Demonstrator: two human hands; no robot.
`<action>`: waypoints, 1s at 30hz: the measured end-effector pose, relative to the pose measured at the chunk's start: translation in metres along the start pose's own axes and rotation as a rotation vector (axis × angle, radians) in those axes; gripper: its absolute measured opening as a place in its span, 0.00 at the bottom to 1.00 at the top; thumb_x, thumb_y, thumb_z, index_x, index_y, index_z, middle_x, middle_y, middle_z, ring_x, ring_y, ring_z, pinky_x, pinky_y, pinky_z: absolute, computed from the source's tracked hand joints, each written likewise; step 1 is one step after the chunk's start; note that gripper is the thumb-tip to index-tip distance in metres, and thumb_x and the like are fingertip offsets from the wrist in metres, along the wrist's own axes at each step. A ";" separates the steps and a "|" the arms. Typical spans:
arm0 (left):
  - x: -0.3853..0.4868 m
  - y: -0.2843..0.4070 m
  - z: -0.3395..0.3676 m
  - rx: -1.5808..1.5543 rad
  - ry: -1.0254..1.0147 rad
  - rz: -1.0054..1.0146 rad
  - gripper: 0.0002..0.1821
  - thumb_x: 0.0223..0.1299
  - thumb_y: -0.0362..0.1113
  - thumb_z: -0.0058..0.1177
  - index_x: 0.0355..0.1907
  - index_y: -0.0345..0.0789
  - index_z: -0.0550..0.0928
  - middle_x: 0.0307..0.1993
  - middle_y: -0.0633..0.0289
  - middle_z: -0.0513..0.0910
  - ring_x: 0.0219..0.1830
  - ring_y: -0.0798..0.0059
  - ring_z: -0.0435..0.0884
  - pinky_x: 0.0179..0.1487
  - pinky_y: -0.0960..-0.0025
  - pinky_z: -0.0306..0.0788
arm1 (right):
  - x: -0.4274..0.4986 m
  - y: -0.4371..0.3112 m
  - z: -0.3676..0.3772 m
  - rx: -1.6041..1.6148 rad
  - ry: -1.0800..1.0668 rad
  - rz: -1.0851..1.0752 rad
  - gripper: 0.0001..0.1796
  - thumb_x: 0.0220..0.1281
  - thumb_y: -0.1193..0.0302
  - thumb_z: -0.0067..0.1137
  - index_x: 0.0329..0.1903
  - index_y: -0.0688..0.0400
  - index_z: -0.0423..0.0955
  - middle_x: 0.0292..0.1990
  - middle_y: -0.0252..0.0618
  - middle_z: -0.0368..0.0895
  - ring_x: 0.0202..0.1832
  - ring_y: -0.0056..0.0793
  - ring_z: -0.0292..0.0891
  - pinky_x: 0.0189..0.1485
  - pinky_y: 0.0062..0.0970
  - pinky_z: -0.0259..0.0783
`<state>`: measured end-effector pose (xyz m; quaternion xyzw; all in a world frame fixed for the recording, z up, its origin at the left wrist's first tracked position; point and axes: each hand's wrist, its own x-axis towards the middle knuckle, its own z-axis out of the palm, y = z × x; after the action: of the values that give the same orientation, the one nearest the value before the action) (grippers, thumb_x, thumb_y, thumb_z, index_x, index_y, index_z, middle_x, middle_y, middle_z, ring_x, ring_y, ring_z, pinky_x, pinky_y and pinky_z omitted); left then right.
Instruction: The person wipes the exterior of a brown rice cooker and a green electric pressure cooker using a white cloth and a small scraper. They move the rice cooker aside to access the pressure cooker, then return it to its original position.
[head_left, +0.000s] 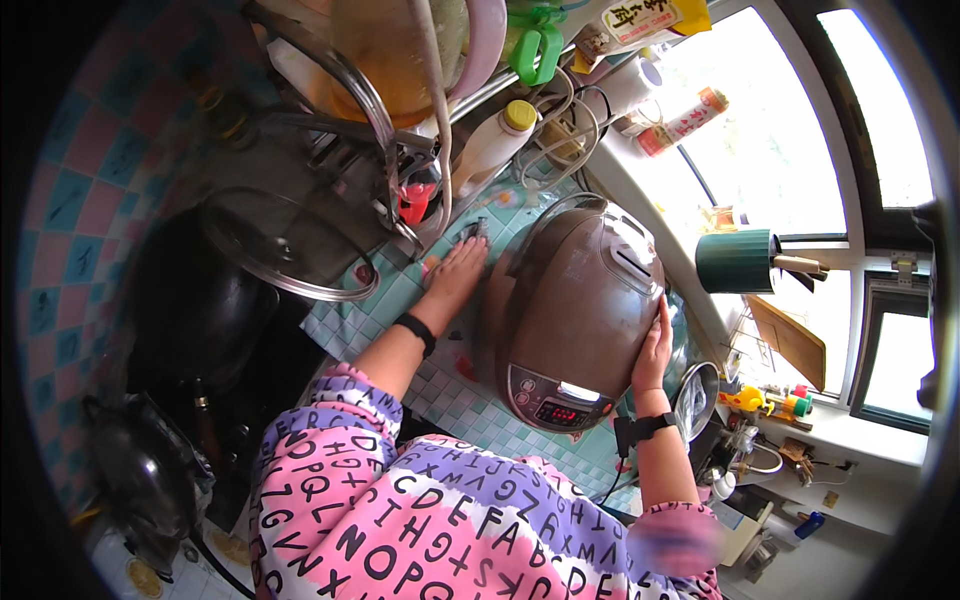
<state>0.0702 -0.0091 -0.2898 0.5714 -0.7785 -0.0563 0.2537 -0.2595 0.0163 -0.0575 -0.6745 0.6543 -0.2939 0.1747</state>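
A brown rice cooker (577, 300) with a lit red display stands before me on a counter cover with a green tile pattern (450, 394). My right hand (654, 349) lies along the cooker's right side, palm against it, fingers stretched toward the back. On the cooker's left, my left hand (456, 268) rests flat on the cover with fingers extended. A small crumpled grey thing (474, 228) shows at its fingertips; what lies under the palm is hidden.
To the left are a glass pot lid (289, 244) and a dark wok (202, 300). A metal rack (382, 112) and a yellow-capped bottle (495, 142) stand beyond my left hand. On the windowsill at right sits a green knife holder (739, 261). A black cord (616, 480) hangs by my right wrist.
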 end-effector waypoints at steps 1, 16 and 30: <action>-0.015 0.000 -0.008 0.035 -0.045 0.002 0.23 0.65 0.31 0.43 0.63 0.32 0.73 0.68 0.55 0.71 0.70 0.63 0.70 0.73 0.59 0.61 | 0.001 0.000 0.000 -0.007 -0.007 0.011 0.28 0.73 0.70 0.34 0.72 0.59 0.62 0.68 0.52 0.68 0.70 0.46 0.64 0.73 0.35 0.57; -0.157 0.065 -0.125 -0.131 -0.290 0.268 0.27 0.62 0.30 0.45 0.66 0.32 0.70 0.65 0.54 0.72 0.68 0.61 0.69 0.69 0.60 0.64 | 0.003 0.013 0.002 -0.017 0.046 -0.079 0.27 0.72 0.70 0.36 0.71 0.56 0.64 0.65 0.50 0.72 0.66 0.45 0.68 0.71 0.36 0.59; -0.187 -0.054 -0.102 0.070 -0.217 -0.093 0.28 0.67 0.27 0.36 0.71 0.29 0.62 0.73 0.47 0.62 0.75 0.53 0.59 0.77 0.56 0.53 | -0.141 0.010 -0.026 -0.176 0.299 0.113 0.18 0.76 0.66 0.49 0.61 0.61 0.74 0.56 0.48 0.80 0.57 0.35 0.77 0.59 0.30 0.71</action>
<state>0.2039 0.1649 -0.2837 0.6059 -0.7755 -0.1023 0.1449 -0.2794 0.1582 -0.0675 -0.5980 0.7332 -0.3221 0.0319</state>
